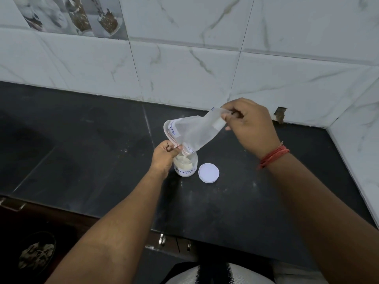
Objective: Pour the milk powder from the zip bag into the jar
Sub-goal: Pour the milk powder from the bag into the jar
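Note:
A clear zip bag (192, 131) hangs tilted over a small glass jar (186, 166) labelled "POWDER" on the black counter. The bag's mouth points down into the jar's opening, and the bag looks nearly empty. Cream milk powder lies inside the jar. My left hand (165, 155) pinches the bag's mouth edge right at the jar's rim. My right hand (249, 125) holds the bag's bottom corner raised up and to the right. The jar's white lid (208, 173) lies flat on the counter just right of the jar.
The black stone counter (92, 150) runs to a white marble-tiled wall (184, 68) at the back and right. A small hole (280, 114) shows in the wall's base. Cabinet handles (162, 239) sit below the counter's front edge.

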